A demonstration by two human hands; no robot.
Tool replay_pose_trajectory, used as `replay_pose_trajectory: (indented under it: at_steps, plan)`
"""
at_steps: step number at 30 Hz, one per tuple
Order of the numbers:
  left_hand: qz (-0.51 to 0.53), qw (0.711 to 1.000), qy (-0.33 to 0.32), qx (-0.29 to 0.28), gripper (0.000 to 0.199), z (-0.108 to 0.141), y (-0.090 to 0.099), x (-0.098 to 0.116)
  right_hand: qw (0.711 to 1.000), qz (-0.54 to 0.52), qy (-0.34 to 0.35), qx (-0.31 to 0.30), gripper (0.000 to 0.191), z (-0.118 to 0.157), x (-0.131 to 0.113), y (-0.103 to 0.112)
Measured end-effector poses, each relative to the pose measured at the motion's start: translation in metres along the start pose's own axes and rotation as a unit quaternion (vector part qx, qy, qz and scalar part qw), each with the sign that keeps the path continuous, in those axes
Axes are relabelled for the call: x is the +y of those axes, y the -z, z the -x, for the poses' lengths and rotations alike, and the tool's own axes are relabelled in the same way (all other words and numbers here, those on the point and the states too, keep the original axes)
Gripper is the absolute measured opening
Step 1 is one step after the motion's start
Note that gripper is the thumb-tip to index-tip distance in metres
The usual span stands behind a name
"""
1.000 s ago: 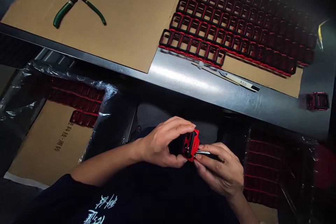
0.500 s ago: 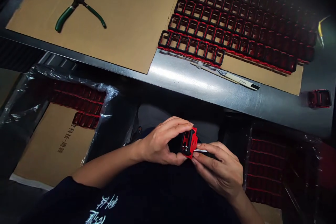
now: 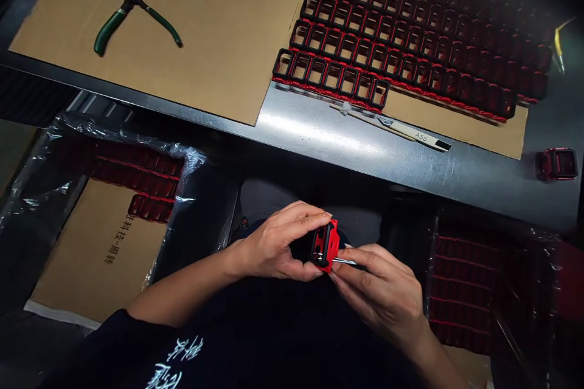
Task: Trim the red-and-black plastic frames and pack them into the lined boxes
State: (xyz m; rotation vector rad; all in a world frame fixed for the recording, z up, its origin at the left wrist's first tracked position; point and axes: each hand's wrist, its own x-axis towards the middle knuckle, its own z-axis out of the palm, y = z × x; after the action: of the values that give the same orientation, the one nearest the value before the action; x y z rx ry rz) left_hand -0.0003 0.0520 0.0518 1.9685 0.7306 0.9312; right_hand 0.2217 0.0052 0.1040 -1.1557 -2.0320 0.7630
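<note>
A small red-and-black rectangular frame (image 3: 334,243) is held up near the person's torso, gripped end to end between the thumb and fingers of the left hand (image 3: 278,248). The right hand (image 3: 385,282) has its fingers pinched on a thin silvery rod (image 3: 345,261) that meets the frame's red side. Beyond, on the shiny grey metal table (image 3: 310,140), stand rows of similar red-and-black frames (image 3: 413,51); near their front edge lies a white-handled knife marked A55 (image 3: 424,137), and left of them green-handled pliers (image 3: 109,31) rest spread on a brown cardboard sheet (image 3: 214,48)
</note>
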Motion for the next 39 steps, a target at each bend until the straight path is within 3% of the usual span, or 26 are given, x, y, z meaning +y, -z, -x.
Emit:
replay_pose_trajectory:
  at_steps: [7, 12, 16, 19, 22, 24, 26, 28, 30, 31, 32, 34, 35, 39]
  plan:
    - [-0.014, 1.000, -0.013, 0.008, 0.074, 0.001, -0.001, -0.001, 1.000, 0.008, 0.014, -0.006, 0.014, 0.001, 0.000, 0.000]
    - [-0.033, 0.999, -0.020, 0.025, 0.089, 0.005, -0.005, -0.005, 1.000, 0.017, 0.026, -0.005, 0.020, 0.003, -0.006, -0.002]
    - [-0.003, 0.999, -0.013, 0.053, 0.080, 0.009, -0.007, -0.009, 0.998, 0.043, 0.036, 0.009, 0.023, 0.002, -0.005, -0.001]
    - [0.025, 0.994, -0.015, 0.108, 0.078, 0.013, -0.008, -0.011, 0.990, 0.121, 0.017, 0.071, 0.023, -0.016, 0.028, 0.006]
    - [0.056, 0.988, -0.011, 0.145, 0.078, 0.017, -0.008, -0.010, 0.963, 0.212, -0.008, 0.169, 0.009, -0.050, 0.087, 0.014]
    - [0.073, 0.986, -0.003, 0.153, 0.077, 0.019, -0.007, -0.008, 0.956, 0.241, -0.046, 0.161, 0.007, -0.072, 0.121, 0.017]
    - [0.072, 0.984, -0.002, 0.161, 0.077, 0.020, -0.006, -0.005, 0.954, 0.247, -0.081, 0.150, 0.011, -0.084, 0.133, 0.015]
    - [0.055, 0.984, -0.010, 0.171, 0.078, 0.020, -0.004, -0.003, 0.950, 0.235, -0.097, 0.180, 0.012, -0.084, 0.120, 0.010]
    - [0.025, 0.984, -0.031, 0.173, 0.080, 0.019, -0.001, -0.002, 0.954, 0.171, -0.104, 0.223, 0.009, -0.072, 0.089, 0.001]
    - [0.007, 0.985, -0.044, 0.169, 0.081, 0.018, 0.000, -0.003, 0.968, 0.093, -0.109, 0.204, 0.007, -0.064, 0.072, -0.003]
    - [-0.009, 0.985, -0.058, 0.161, 0.082, 0.017, 0.001, -0.003, 0.982, -0.007, -0.121, 0.145, 0.009, -0.056, 0.055, -0.008]
    - [-0.034, 0.986, -0.080, 0.144, 0.081, 0.014, 0.002, -0.005, 0.978, -0.153, -0.142, 0.024, 0.018, -0.044, 0.028, -0.018]
    - [-0.043, 0.986, -0.090, 0.134, 0.079, 0.013, 0.003, -0.006, 0.969, -0.192, -0.156, 0.001, 0.019, -0.040, 0.019, -0.023]
    - [-0.070, 0.983, -0.136, 0.098, 0.069, 0.007, 0.003, -0.008, 0.960, -0.208, -0.187, 0.014, 0.010, -0.038, 0.008, -0.035]
